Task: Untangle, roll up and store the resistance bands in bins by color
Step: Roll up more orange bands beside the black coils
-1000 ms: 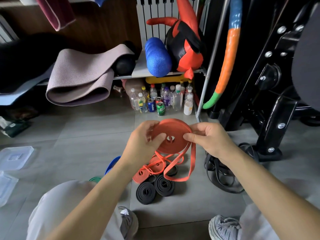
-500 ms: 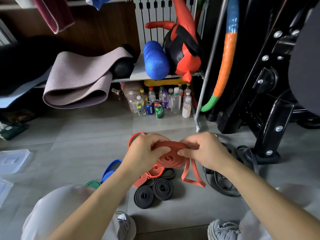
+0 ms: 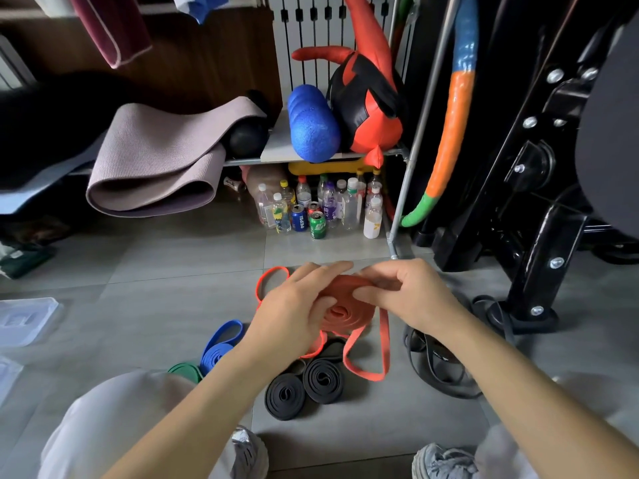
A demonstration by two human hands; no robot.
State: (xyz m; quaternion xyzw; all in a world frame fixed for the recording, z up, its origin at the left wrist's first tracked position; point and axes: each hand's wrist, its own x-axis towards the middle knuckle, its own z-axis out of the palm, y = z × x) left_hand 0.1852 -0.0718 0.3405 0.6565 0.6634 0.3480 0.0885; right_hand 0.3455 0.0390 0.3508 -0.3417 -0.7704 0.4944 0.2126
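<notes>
Now that the orange coil (image 3: 342, 312) has been lowered and tipped flat just above the black rolls (image 3: 304, 387), it is clamped between left hand (image 3: 294, 305) and right hand (image 3: 406, 292) — one tail loop (image 3: 367, 372) is left to wind.

White letters spell PEPSI down the blue can (image 3: 299, 218) on the floor (image 3: 193, 250) among bottles (image 3: 351, 205), whose labels are unreadable.

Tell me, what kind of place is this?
Probably a home gym or a gym's storage corner: a folded exercise mat and a blue foam roller sit on a shelf, a black exercise machine frame stands at the right, and rolled black resistance bands lie on the tiled floor.
</notes>
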